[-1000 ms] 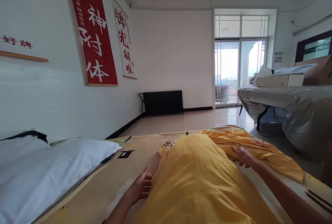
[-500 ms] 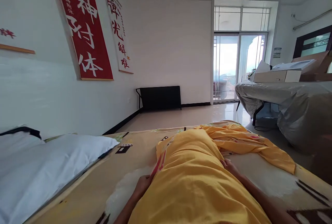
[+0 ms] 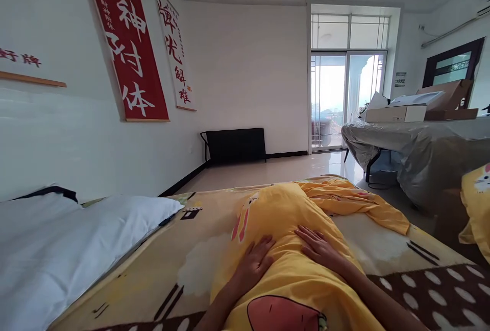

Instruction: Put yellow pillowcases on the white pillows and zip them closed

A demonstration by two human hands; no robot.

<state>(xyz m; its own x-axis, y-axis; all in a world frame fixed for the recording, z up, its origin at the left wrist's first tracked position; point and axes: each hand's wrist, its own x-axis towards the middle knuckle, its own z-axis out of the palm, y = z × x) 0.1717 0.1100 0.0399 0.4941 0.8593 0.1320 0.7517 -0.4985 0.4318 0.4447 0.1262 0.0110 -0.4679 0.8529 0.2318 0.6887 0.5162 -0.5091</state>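
White-walled room, pale tiled floor, glass doors (image 3: 346, 101) at the far end; we stand over a bed (image 3: 161, 275) covered by a tan printed sheet. Item one: yellow pillow (image 3: 285, 249), lying lengthways down the bed's middle, directly under both our palms; it bulges, so we judge it stuffed and being pressed flat or smoothed. Item two: our left hand (image 3: 255, 264), palm down on the pillow's left slope, fingers spread and pointing away from us, gripping nothing, forearm running back toward the lower edge. Item three: our right hand (image 3: 317, 245), likewise flat and splayed on the pillow just to the right of the left one, the two close but apart, closed on nothing. Item four: loose yellow cloth (image 3: 352, 201), crumpled beyond and to the right of our right hand, probably laid aside there within reach. Item five: white pillow (image 3: 72, 239), well to the left of our left hand, against the wall. Item six: red banner (image 3: 128, 45) hung on that wall. Item seven: wrapped table (image 3: 417, 152) bearing boxes (image 3: 396, 113), far right of our hands.
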